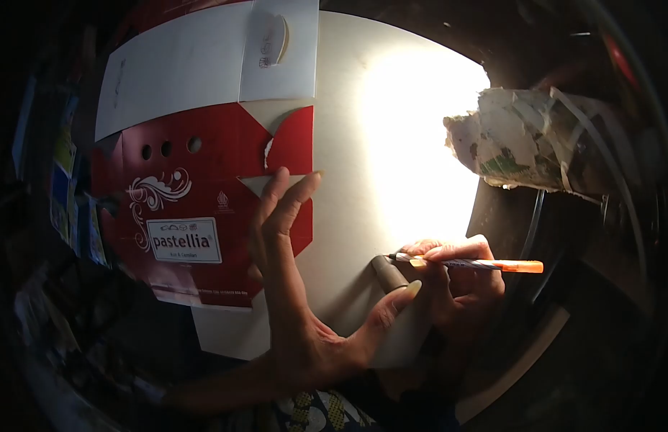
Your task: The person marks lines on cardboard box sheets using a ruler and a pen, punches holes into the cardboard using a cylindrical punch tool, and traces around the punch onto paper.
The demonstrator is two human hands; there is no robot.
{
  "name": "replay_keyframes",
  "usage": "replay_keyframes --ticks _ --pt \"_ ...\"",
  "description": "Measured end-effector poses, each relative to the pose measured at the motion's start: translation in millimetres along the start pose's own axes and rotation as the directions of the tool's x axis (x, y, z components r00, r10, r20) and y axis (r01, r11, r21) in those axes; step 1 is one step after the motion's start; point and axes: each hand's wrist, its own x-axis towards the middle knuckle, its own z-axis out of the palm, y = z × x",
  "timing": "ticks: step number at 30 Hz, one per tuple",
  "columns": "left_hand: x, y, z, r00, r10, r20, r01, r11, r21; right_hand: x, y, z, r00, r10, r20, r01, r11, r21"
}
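Observation:
My left hand is spread wide, thumb and fingers far apart. Its fingertips rest on the right part of a flattened red and white cardboard box printed "pastellia". The thumb tip is close to a small grey-beige cylinder; I cannot tell whether they touch. In my right hand a slim pen with an orange end is gripped, its tip pointing left near the top of the cylinder. Under the box lies a large pale sheet, its right side glaring in bright light.
A ragged, taped paper-covered bundle juts in from the right over the sheet. Blue and yellow printed packets stand at the far left. Patterned cloth shows at the bottom. The surroundings are dark.

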Motion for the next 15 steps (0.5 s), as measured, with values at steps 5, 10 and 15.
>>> replay_keyframes --ticks 5,10,15 --pt "-2.2 -1.1 5.1 1.000 0.006 -0.006 -0.006 1.000 -0.003 -15.3 0.9 0.3 0.998 -0.043 -0.039 0.043 0.999 -0.004" --pt "-4.3 0.0 6.6 0.995 0.096 -0.030 -0.095 0.995 0.028 -35.1 11.1 20.5 0.956 -0.183 -0.231 0.179 0.983 -0.035" --pt "-5.6 -4.6 6.2 0.987 0.158 -0.024 -0.157 0.986 0.055 -39.3 12.5 18.8 0.954 -0.060 -0.293 0.101 0.987 0.128"
